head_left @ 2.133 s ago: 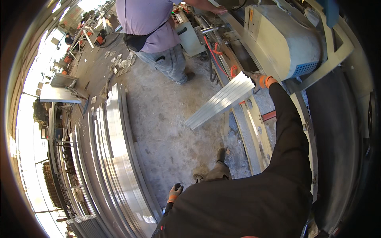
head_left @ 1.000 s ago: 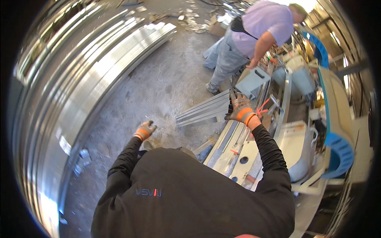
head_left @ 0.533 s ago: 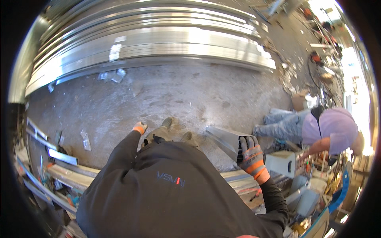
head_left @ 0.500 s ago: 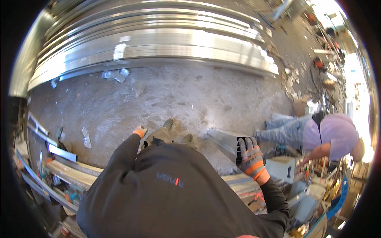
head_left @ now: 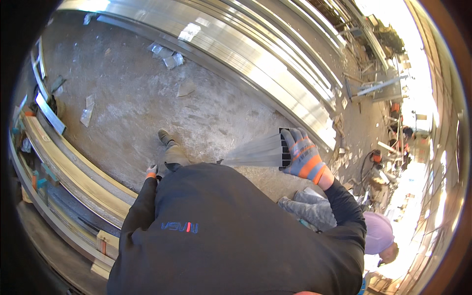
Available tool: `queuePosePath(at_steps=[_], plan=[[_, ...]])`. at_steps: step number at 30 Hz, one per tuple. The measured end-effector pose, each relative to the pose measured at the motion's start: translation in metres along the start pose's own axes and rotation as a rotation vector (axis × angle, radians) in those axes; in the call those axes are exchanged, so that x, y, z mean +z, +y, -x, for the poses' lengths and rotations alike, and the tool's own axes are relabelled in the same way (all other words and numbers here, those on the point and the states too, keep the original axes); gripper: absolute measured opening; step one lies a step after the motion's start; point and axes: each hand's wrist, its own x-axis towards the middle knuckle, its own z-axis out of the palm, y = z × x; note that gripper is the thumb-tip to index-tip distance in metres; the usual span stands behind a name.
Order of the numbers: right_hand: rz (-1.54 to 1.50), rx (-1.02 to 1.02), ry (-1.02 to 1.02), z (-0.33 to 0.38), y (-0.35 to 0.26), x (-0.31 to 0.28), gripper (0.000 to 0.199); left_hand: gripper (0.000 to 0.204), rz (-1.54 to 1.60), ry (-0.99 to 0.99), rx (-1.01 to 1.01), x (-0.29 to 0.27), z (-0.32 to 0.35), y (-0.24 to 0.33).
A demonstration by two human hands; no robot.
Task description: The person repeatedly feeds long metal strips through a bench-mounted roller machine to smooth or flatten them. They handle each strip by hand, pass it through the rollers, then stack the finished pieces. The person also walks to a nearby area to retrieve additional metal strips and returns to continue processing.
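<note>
My right hand point(head_left: 304, 156), in a grey and orange work glove, grips the end of a grey hollow profile point(head_left: 255, 151). Dark cells with thin dividers show at this end, beside my fingers. From there the profile runs back toward my body, blurred, and its far end passes out of sight near my jacket. Low by my left thigh is my left hand point(head_left: 152, 171), gloved in orange; it is small here, and its fingers are too hidden to read. Nothing shows in it.
Long shiny metal profiles point(head_left: 255, 54) lie stacked across the floor ahead. Plastic scraps point(head_left: 167, 55) litter the concrete. Long bars and boards point(head_left: 73, 169) lie on a rack at left. A person in a purple shirt point(head_left: 378, 233) bends over at lower right, near cluttered tools.
My view has turned to the right, so the stacked profiles now slant. My right hand and the held profile have swung forward, away from the bending person. The left hand stays low by my leg.
</note>
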Motion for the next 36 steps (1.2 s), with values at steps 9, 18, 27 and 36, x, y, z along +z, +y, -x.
queuePosePath(at_steps=[9,18,27,36], plan=[[0.010,-0.209,0.210,-0.292,-0.135,-0.176,0.116,0.038,-0.129,0.233,-0.104,-0.182,-0.129,0.088],[-0.050,-0.383,0.412,-0.589,-0.239,-0.293,0.120,0.026,0.212,0.333,0.069,-0.344,-0.309,0.259],[-0.136,-0.575,0.505,-0.985,-0.331,-0.392,0.111,0.052,0.121,0.576,-0.284,-0.466,-0.301,0.360],[-0.061,-0.648,0.366,-1.291,-0.464,-0.518,0.120,0.051,0.409,0.522,-0.294,-0.487,-0.348,0.573]])
